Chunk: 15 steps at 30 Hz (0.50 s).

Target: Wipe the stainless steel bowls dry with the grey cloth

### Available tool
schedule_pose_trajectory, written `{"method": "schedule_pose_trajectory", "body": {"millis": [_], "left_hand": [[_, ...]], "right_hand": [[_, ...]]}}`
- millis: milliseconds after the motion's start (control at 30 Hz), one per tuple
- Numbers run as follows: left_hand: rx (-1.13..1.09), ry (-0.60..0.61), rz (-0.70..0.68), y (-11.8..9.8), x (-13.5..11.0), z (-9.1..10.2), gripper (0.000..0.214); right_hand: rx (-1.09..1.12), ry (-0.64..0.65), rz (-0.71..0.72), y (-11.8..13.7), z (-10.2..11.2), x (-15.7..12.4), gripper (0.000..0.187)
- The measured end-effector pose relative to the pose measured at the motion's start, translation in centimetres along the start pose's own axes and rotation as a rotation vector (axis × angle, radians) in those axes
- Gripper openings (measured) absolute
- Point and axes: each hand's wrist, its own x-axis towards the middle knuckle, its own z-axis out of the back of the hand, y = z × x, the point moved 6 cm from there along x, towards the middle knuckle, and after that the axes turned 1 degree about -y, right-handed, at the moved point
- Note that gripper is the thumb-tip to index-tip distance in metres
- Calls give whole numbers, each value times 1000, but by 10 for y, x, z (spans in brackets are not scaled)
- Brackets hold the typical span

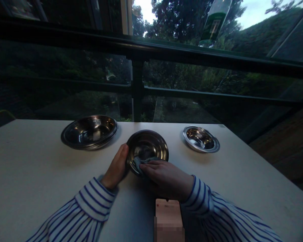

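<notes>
A steel bowl point(147, 145) stands on the white table point(35, 168) in front of me. My left hand point(116, 166) grips its left rim, thumb at the edge. My right hand point(166, 176) presses a grey cloth point(141, 162) against the bowl's near inner wall, fingers closed on the cloth. Both arms wear white sleeves with blue stripes.
A wider steel bowl point(89, 131) stands at the back left, and a small steel dish point(201, 138) at the back right. A pinkish phone-like object point(168, 215) lies at the near edge. A dark railing point(137, 90) and glass stand behind the table.
</notes>
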Motion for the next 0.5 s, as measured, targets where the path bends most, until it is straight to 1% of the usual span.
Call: {"method": "schedule_pose_trajectory", "body": {"millis": [100,167,333,400,500], "left_hand": [[44,77,-41,-3,-2,-4,53],[47,107,-33,-1,-3,-7,55],[2,54,58,10,-2,-6,63],[-8,36,78,13,0,-4,65],[-6,27,116,16,1,-2,68]], "right_hand": [[56,-42,2,0,-3,2,47],[106,-78,4,1,-6,3,48],[154,-150,35,6,-11,7,47],[125,-133,30,7,-10,7,46],[29,-35,-29,2,-4,3,39]]}}
